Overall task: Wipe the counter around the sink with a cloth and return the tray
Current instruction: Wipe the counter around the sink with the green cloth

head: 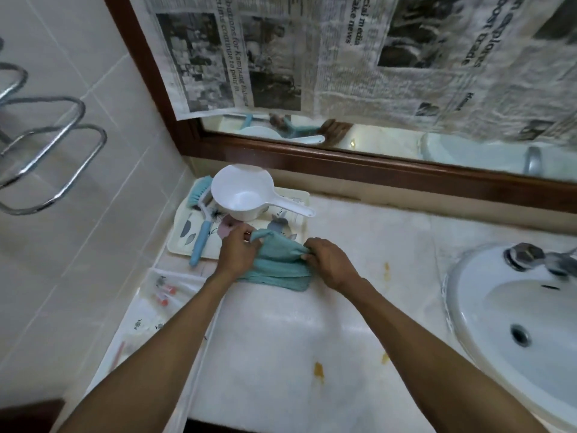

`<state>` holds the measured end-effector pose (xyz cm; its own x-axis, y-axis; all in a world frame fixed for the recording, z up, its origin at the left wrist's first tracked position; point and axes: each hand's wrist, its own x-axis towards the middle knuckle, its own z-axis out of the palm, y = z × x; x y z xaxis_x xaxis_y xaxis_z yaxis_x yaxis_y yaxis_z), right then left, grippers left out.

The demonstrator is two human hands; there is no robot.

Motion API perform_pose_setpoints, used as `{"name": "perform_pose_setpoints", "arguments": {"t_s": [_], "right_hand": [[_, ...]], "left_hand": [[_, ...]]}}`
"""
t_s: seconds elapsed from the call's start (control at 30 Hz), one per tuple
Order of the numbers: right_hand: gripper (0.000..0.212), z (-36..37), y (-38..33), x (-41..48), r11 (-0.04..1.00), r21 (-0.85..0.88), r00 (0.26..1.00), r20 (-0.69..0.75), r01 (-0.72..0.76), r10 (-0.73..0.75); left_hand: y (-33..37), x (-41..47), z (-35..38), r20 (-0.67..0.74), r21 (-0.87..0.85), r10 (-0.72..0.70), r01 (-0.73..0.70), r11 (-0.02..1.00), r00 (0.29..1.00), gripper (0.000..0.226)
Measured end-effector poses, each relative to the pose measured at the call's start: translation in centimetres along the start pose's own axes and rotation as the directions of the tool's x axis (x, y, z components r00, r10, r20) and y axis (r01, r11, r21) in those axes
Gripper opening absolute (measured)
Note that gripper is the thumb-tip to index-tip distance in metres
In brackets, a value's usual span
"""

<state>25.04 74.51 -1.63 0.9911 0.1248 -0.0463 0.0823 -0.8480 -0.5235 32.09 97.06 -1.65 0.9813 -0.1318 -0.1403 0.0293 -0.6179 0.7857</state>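
Note:
A teal cloth [276,267] lies bunched on the pale counter [281,339], just in front of a cream tray [179,235] with a flower print. My left hand [239,251] pinches the cloth's left top corner. My right hand [327,260] grips its right edge. The tray sits at the counter's back left corner and carries a white plastic scoop [242,195] and a blue-handled brush [201,226]. Yellow-brown stains [319,371] mark the counter. The white sink [512,323] is at the right.
A metal tap [537,256] stands on the sink's rim. A clear plastic bag [156,307] with small items lies at the counter's left edge. A wood-framed mirror [343,139] covered with newspaper runs along the back wall. Chrome towel rails [53,151] project from the tiled left wall.

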Motion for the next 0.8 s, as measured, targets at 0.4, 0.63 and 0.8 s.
{"name": "perform_pose_setpoints", "arguments": {"t_s": [0.4, 0.63, 0.8], "right_hand": [[0.019, -12.2, 11.5, -8.2, 0.816, 0.493, 0.874, -0.199, -0.302, 0.443], [0.021, -16.5, 17.1, -4.0, 0.650, 0.696, 0.826, -0.147, -0.305, 0.544], [0.023, -16.0, 20.1, -0.7, 0.749, 0.491, 0.799, -0.160, -0.445, 0.580]], "left_hand": [[14.5, -1.4, 9.8, 0.156, -0.095, 0.301, -0.289, 0.952, 0.941, 0.012], [20.0, 3.6, 13.8, -0.004, -0.007, 0.193, -0.193, 0.981, 0.981, 0.023], [18.8, 8.5, 17.1, -0.098, 0.350, 0.076, -0.037, 0.936, 0.992, 0.034]]}}
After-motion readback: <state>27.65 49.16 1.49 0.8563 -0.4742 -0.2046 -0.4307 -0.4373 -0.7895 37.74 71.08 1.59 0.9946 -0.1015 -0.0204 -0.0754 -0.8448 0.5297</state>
